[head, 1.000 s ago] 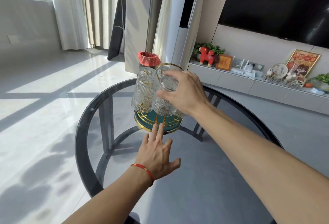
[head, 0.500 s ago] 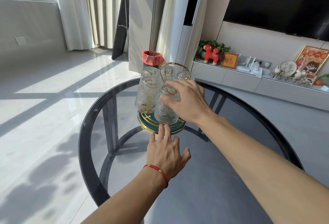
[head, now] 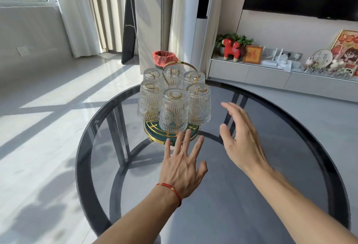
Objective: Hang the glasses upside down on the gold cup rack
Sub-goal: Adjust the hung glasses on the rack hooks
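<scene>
The gold cup rack point(head: 155, 134) with a green round base and a gold loop handle stands on the round glass table point(head: 271, 108). Several ribbed clear glasses hang upside down on its pegs; the nearest glass point(head: 175, 111) faces me at the front. My left hand point(head: 184, 161) lies flat on the table, fingers spread, fingertips touching the front edge of the rack's base. To the right of the rack my right hand point(head: 239, 137) hovers open, palm toward the glasses, holding nothing and apart from them.
The table has a dark rim and a dark frame under the glass. Behind the rack a bin with a red liner point(head: 164, 59) stands on the floor. A low cabinet point(head: 271, 77) with ornaments runs along the right wall.
My right hand has let go of the front glass, which now hangs on the rack, and has drawn back to the right. My left hand stays at the base.
</scene>
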A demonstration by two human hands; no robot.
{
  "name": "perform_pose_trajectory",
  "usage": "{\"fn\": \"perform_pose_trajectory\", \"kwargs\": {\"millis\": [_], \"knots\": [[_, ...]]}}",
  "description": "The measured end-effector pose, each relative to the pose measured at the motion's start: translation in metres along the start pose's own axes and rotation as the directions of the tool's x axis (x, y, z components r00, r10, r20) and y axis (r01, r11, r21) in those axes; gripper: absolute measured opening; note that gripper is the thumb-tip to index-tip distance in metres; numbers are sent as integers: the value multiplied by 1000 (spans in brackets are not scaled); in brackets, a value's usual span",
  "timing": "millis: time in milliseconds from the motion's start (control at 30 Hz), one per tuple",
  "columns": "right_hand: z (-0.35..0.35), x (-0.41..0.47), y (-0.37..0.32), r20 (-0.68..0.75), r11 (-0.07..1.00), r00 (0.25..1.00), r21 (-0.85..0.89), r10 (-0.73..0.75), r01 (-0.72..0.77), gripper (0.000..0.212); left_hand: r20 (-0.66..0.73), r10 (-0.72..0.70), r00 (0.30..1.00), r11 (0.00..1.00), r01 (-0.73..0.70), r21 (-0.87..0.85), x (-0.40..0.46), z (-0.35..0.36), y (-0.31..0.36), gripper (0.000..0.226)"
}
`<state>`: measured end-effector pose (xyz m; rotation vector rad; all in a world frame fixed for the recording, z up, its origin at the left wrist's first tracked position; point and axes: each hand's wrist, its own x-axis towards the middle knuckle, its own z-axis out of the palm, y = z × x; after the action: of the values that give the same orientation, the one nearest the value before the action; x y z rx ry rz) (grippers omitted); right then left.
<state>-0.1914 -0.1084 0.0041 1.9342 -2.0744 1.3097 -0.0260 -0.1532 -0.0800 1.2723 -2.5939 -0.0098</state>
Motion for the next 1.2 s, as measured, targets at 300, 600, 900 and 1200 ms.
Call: {"fn": "perform_pose_trajectory", "kwargs": {"millis": [300,600,900,1200], "knots": [[9,72,-29,177,981,969,-52,-175,186,48,21,-24,999,999,23,28,0,5,-2,71],[27,71,-19,86,986,982,17,-169,168,38,-2,-31,1000,999,31,12,-1,4,-1,68],[17,70,-3,22,978,986,132,-163,159,38,0,-36,999,999,36,14,-1,4,0,67],[13,67,-2,72,987,984,37,-161,159,44,3,-42,999,999,42,12,-1,4,0,67]]}}
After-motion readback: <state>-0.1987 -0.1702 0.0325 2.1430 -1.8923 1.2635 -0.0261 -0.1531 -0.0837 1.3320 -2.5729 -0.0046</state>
